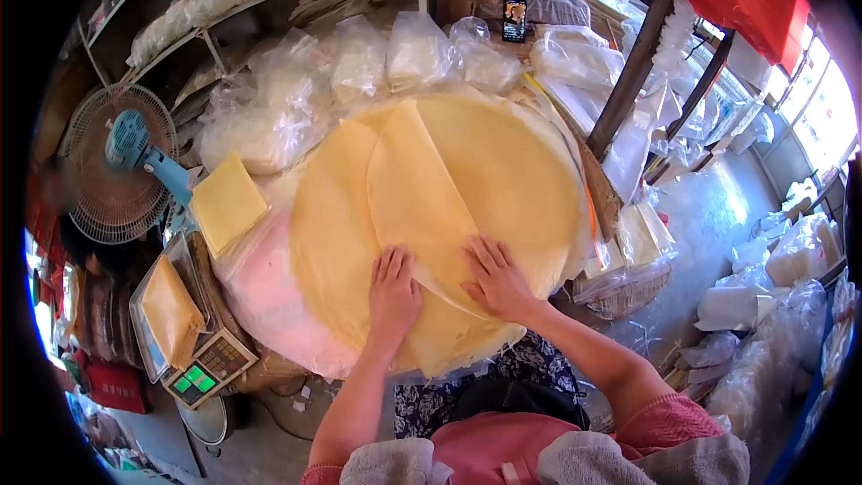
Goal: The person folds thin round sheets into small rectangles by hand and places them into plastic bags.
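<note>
In front of me a stack of large, round, thin yellow sheets, which look like tofu skin, covers much of the table. On top lies a folded sheet with a straight slanting edge on its right side. My left hand rests palm down on the lower part of this folded sheet, fingers stretched out. At its lower right edge, my right hand lies flat with the fingers spread. Both hands touch the sheets, and neither grips anything that I can see.
Left of the stack are a square yellow pack, a fan and a digital scale carrying a folded yellow bundle. Filled plastic bags line the back, near a phone. A dark post rises at right.
</note>
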Tool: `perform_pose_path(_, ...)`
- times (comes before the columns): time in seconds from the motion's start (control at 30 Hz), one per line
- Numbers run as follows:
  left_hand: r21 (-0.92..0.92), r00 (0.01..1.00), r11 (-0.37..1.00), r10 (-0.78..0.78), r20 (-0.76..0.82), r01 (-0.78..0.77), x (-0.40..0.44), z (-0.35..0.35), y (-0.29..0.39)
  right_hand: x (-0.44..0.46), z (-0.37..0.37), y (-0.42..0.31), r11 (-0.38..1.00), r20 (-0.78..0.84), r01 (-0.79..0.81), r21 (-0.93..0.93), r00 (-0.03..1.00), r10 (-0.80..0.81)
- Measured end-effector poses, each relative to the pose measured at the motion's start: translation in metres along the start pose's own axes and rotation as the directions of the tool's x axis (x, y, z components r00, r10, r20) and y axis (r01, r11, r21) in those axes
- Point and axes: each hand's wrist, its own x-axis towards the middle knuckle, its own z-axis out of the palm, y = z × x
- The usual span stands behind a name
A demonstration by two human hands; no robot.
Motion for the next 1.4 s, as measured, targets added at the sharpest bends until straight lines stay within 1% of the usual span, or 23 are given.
perform_pose_path(0.1,0.007,1.0,1.0,-0.003,-0.005,0.003,-0.002,0.0,-0.001,-0.019,0.001,0.001,0.975,-0.135,-0.028,0.219,0.989,0.058)
perform_pose_path(0.17,-0.012,1.0,1.0,-0.016,0.003,0.016,0.0,0.0,-0.002,-0.035,-0.006,0.005,0.918,-0.112,-0.21,0.335,0.959,0.26)
perform_pose_path(0.2,-0.082,0.999,0.996,-0.036,0.003,0.036,0.001,0.002,-0.007,-0.045,-0.01,0.002,0.865,-0.076,-0.313,0.394,0.926,0.369)
perform_pose_path(0.23,-0.15,0.998,0.987,-0.056,0.011,0.057,0.003,0.005,-0.015,-0.046,-0.016,0.0,0.839,-0.137,-0.365,0.403,0.882,0.45)
perform_pose_path(0.3,-0.241,0.97,0.946,-0.179,0.162,0.215,0.023,-0.004,-0.017,-0.045,-0.036,-0.007,0.724,0.09,-0.549,0.418,0.818,0.569)
perform_pose_path(0.33,-0.084,0.902,0.952,-0.249,0.354,0.296,0.043,-0.015,-0.007,-0.05,-0.04,-0.01,0.662,0.197,-0.63,0.405,0.768,0.61)
perform_pose_path(0.37,0.084,0.797,0.937,-0.333,0.504,0.338,0.061,-0.021,0.003,-0.055,-0.033,-0.008,0.721,0.071,-0.525,0.452,0.827,0.557)
perform_pose_path(0.43,-0.032,0.923,0.991,-0.11,0.368,0.131,0.072,0.009,0.005,-0.053,-0.033,-0.006,0.697,0.169,-0.575,0.428,0.809,0.564)
perform_pose_path(0.47,-0.076,0.958,0.997,0.009,0.288,0.013,0.074,0.023,0.005,-0.052,-0.033,-0.005,0.684,0.214,-0.6,0.415,0.795,0.568)
perform_pose_path(0.57,0.166,0.853,0.986,-0.088,0.514,0.002,0.076,0.036,0.018,-0.053,-0.032,-0.003,0.683,0.216,-0.58,0.444,0.809,0.546)
perform_pose_path(0.67,0.21,0.869,0.978,-0.107,0.483,0.004,0.068,0.045,0.018,-0.063,-0.031,-0.001,0.597,0.273,-0.631,0.495,0.765,0.583)
perform_pose_path(0.77,0.252,0.878,0.968,-0.135,0.459,0.017,0.067,0.049,0.018,-0.064,-0.034,-0.002,0.453,0.381,-0.679,0.577,0.715,0.587)
perform_pose_path(0.87,0.164,0.908,0.986,-0.086,0.409,0.019,0.066,0.051,0.012,-0.06,-0.044,-0.002,0.415,0.457,-0.703,0.577,0.699,0.55)
perform_pose_path(0.9,0.095,0.898,0.994,-0.082,0.433,0.045,0.066,0.049,0.004,-0.057,-0.054,-0.004,0.486,0.446,-0.705,0.516,0.706,0.55)
perform_pose_path(0.97,-0.048,0.874,0.994,-0.066,0.482,0.101,0.066,0.04,-0.014,-0.061,-0.049,0.01,0.743,0.162,-0.505,0.44,0.858,0.487)
perform_pose_path(1.0,-0.083,0.884,0.991,-0.053,0.464,0.103,0.059,0.029,-0.018,-0.062,-0.047,0.014,0.841,0.021,-0.399,0.365,0.907,0.422)
perform_pose_path(1.03,-0.118,0.893,0.988,-0.037,0.449,0.1,0.044,0.011,-0.017,-0.054,-0.063,0.008,0.798,0.106,-0.492,0.347,0.867,0.488)
perform_pose_path(1.1,-0.228,0.892,0.969,0.017,0.451,0.097,0.011,-0.02,-0.012,-0.042,-0.066,0.013,0.912,-0.027,-0.271,0.309,0.956,0.293)
perform_pose_path(1.13,-0.302,0.884,0.948,0.053,0.464,0.101,-0.007,-0.034,-0.009,-0.039,-0.067,0.015,0.949,-0.091,-0.154,0.273,0.978,0.185)
perform_pose_path(1.2,-0.242,0.83,0.966,0.205,0.518,-0.088,-0.028,-0.058,-0.001,-0.038,-0.047,0.033,0.988,0.072,0.011,0.153,0.997,-0.022)
perform_pose_path(1.27,-0.21,0.801,0.968,0.231,0.553,-0.134,-0.042,-0.075,0.007,-0.028,-0.046,0.032,0.983,0.243,0.18,0.028,0.953,-0.182)
perform_pose_path(1.3,-0.189,0.785,0.97,0.234,0.574,-0.151,-0.045,-0.081,0.009,-0.024,-0.048,0.032,0.978,0.338,0.184,0.094,0.919,-0.205)
perform_pose_path(1.4,-0.177,0.775,0.974,0.222,0.591,-0.144,-0.049,-0.09,0.016,-0.016,-0.055,0.039,0.952,0.369,0.304,0.04,0.881,-0.297)
